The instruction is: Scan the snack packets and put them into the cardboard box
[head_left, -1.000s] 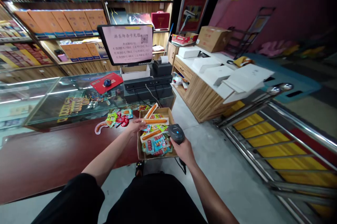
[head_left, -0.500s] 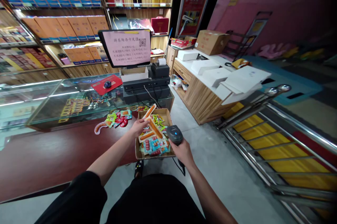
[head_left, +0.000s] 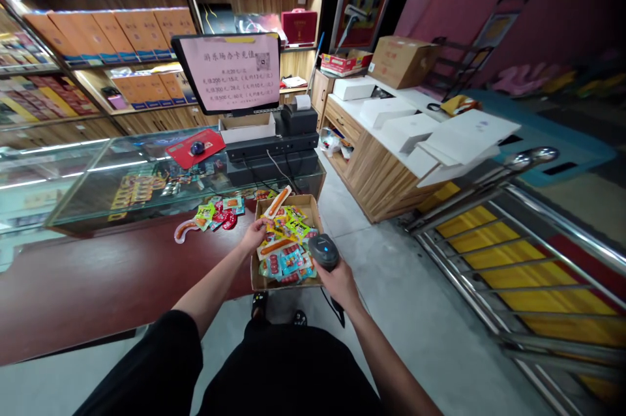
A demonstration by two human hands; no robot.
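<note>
A cardboard box (head_left: 313, 204) holds small snack packets in yellow, blue and clear wrapping. One wrapped sausage (head_left: 278, 202) leans at its far left corner, and another wrapped sausage (head_left: 274, 248) lies across the middle. Over the box's left side, my left hand (head_left: 254, 237) has its fingers pinched together; what they grip, if anything, I cannot make out. My right hand (head_left: 340, 282) is wrapped round the handle of a dark barcode scanner (head_left: 323, 250), whose blue light shows. The scanner's head is over the box's right edge.
Loose snack packets (head_left: 222, 212) and a curved wrapped sausage (head_left: 186, 228) lie on the red-brown table (head_left: 122, 272). Behind are a glass counter (head_left: 147, 171) and a monitor (head_left: 229, 74) bearing a pink sign. White boxes (head_left: 405, 129) cover the side counter; a metal railing (head_left: 469, 272) stands right.
The wrapped sausage that slanted from my left hand over the box no longer shows there, uncovering yellow packets. My left hand has shifted slightly left; my right hand still holds the scanner.
</note>
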